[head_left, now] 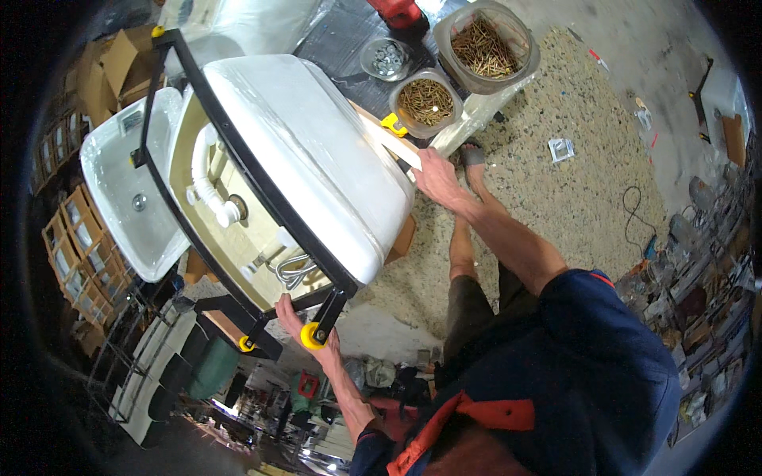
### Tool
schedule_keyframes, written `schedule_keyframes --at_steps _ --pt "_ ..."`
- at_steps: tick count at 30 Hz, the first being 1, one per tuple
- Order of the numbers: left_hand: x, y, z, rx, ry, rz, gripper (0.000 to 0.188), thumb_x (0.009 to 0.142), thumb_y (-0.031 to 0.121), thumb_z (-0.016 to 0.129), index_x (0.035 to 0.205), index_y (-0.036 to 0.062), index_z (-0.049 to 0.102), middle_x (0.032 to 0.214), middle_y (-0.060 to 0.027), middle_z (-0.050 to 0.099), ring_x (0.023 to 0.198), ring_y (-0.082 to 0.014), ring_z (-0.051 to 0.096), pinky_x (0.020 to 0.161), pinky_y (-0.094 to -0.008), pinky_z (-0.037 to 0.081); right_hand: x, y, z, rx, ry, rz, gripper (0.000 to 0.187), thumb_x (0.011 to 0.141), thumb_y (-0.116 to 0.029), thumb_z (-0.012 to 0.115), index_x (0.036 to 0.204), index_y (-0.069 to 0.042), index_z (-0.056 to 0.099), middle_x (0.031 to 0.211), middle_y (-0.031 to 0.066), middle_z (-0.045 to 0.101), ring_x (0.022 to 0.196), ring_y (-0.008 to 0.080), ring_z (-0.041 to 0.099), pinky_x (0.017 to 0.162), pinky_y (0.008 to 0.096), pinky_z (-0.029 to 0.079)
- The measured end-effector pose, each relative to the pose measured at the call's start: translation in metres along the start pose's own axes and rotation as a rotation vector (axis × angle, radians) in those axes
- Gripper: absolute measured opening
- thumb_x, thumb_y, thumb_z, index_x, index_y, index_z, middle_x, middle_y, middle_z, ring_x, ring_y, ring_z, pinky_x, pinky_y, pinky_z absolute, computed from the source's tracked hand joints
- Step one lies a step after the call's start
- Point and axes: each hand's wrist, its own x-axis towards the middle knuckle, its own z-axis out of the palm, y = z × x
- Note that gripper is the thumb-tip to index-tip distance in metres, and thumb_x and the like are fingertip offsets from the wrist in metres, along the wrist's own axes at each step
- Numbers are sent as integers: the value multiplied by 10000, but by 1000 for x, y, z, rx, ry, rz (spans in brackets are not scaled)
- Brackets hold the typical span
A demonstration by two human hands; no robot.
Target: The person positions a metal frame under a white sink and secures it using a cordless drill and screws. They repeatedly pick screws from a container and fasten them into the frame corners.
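- Holding the bottom of the black frame [238,159], the left hand [298,317] is closed around a bar beside a yellow foot cap [311,336].
- The right hand [432,178] lies flat on a pale board [389,139] at the far edge of the white basin [309,151]; its fingers are spread and clasp nothing that I can see.
- The basin sits tilted on its side inside the frame, wrapped in clear film. I think the film is slippery, so the basin may slide out if the frame tips more.
- Its white drain pipe [213,194] is exposed and could be knocked.
- Two tubs of brass screws [427,101] and a bowl of washers [386,59] stand just beyond on the surface; a swing of the frame could spill them.
- A second basin [131,206] lies close on the left, and crates [79,254] crowd that side.
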Motion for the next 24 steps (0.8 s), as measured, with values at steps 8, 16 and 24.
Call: schedule_keyframes --at_steps 8,16,24 --pt "8 -3 -19 56 -14 8 787 650 6 755 1386 38 478 1426 -211 437 1350 -396 381 1128 -469 303 -22 65 -3 254 59 32 222 828 -26 527 1036 12 597 918 284 618 928 479 597 822 535 463" --pt "-2 -21 -38 -143 -10 -64 771 667 -99 592 1412 47 458 1434 -204 457 1352 -382 406 1134 -445 320 -141 82 -96 222 -131 138 237 899 -93 477 1046 35 611 970 268 638 920 445 617 815 491 473" --pt "42 -4 -104 -981 281 -347 235 948 19 607 1168 -57 576 1115 -144 639 1016 -204 661 832 -287 530 -287 17 -220 299 53 301 198 921 -154 571 988 17 646 751 57 606 732 130 573 664 333 466"
